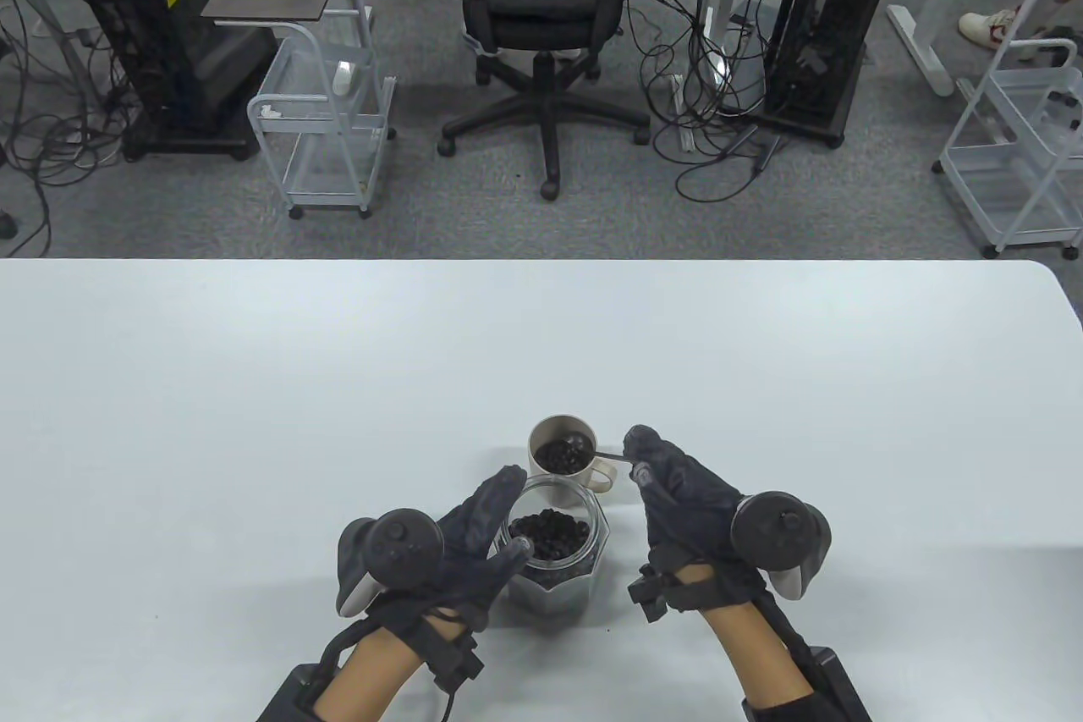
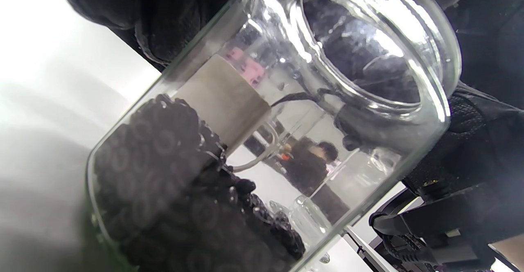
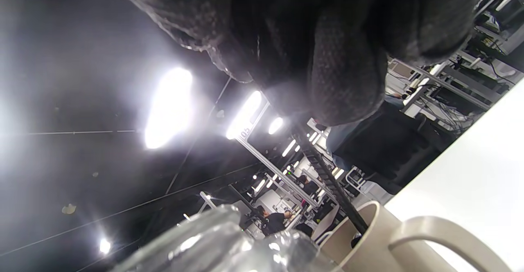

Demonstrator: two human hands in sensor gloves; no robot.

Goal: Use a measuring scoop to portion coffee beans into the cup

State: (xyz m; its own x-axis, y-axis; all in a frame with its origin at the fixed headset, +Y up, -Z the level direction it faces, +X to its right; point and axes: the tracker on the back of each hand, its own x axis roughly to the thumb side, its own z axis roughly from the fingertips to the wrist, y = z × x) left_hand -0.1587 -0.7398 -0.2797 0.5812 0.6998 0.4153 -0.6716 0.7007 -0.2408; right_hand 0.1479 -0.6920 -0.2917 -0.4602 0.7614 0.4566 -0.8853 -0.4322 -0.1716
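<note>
A clear glass jar (image 1: pixel 554 557) partly filled with dark coffee beans (image 1: pixel 550 534) stands near the table's front; my left hand (image 1: pixel 482 536) grips its left side. The left wrist view looks through the jar (image 2: pixel 262 141) at the beans (image 2: pixel 172 190). Just behind the jar stands a beige cup (image 1: pixel 563 460) with beans inside. My right hand (image 1: pixel 668 476) pinches the handle of a dark measuring scoop (image 1: pixel 584 446), whose bowl is over the cup's mouth. In the right wrist view the scoop's handle (image 3: pixel 331 182) runs from my fingers (image 3: pixel 344 84) down into the cup (image 3: pixel 385 235).
The white table (image 1: pixel 254 417) stretches wide to the left, right and behind the cup. A few stray crumbs lie on it near the jar. Beyond the far edge stand an office chair (image 1: pixel 541 11), wire carts and computer towers.
</note>
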